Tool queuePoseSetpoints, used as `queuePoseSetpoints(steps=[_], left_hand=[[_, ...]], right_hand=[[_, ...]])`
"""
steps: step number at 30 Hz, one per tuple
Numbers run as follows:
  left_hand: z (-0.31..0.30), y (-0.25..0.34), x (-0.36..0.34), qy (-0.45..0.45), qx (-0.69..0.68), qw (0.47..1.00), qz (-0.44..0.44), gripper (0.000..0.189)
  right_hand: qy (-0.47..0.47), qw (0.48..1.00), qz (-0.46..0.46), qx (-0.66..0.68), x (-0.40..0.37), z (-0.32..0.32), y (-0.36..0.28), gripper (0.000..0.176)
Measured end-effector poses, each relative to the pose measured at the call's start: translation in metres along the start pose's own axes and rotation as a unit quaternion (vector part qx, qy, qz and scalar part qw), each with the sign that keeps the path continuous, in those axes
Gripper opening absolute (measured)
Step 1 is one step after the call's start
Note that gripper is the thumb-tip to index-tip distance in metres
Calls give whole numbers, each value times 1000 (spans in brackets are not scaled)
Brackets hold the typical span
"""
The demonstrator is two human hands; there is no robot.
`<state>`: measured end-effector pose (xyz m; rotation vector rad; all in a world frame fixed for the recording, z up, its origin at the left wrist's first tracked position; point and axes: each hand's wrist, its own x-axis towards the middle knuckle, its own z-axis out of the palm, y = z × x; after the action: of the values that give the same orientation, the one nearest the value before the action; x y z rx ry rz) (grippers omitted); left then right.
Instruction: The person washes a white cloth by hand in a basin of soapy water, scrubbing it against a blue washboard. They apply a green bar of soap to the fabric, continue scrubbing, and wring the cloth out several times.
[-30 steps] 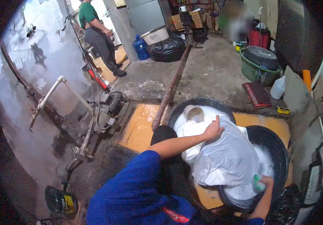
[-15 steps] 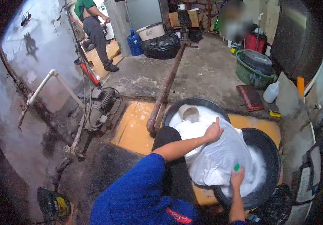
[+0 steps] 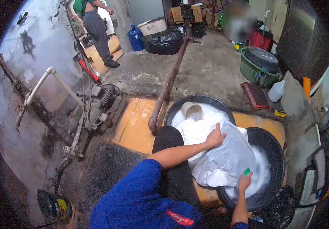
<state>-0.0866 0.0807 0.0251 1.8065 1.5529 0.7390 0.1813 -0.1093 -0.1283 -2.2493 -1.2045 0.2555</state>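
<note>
A wet white cloth point(image 3: 229, 152) is draped across two black tubs full of suds. My left hand point(image 3: 215, 138) grips its upper part near the rim of the back tub point(image 3: 171, 110), thumb raised. Over the front tub point(image 3: 277, 168), my right hand point(image 3: 244, 182) holds a small green block point(image 3: 247, 172) against the lower right side of the cloth. Whether the block is soap or a brush I cannot tell. A whitish dipper point(image 3: 189, 109) lies tilted in the foam of the back tub.
A rusty pipe point(image 3: 170, 82) runs along the floor to the back. Left of me stands a motor pump point(image 3: 102, 100). A green basin point(image 3: 262, 78), white jug point(image 3: 276, 91) and yellow-handled brush point(image 3: 280, 113) are at right. A person point(image 3: 95, 30) stands at back left.
My right hand has moved slightly up and to the right with the green block. The left hand keeps its grip on the cloth. The whole view has shifted a little.
</note>
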Motion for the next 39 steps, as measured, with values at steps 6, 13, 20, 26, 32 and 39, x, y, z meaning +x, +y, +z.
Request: queuePoseSetpoints(steps=[6,13,20,26,32,39], left_hand=[[12,-4,2,10,0,1000,5,61],[10,-3,5,7,-22,1000,-1,59],[10,0,2,11,-21,1000,-7,64],[9,1,0,19,-7,1000,5,62],[7,3,-2,19,-6,1000,3,60],[8,4,-1,14,-19,1000,-10,58]], right_hand=[[38,993,-73,90,36,-2,-97,60],[-112,983,-82,123,-3,-9,-200,56],[141,987,-73,-10,27,45,-34,58],[104,995,10,-6,22,32,-23,51],[60,998,30,5,17,17,-37,55],[89,996,7,4,25,37,-15,59]])
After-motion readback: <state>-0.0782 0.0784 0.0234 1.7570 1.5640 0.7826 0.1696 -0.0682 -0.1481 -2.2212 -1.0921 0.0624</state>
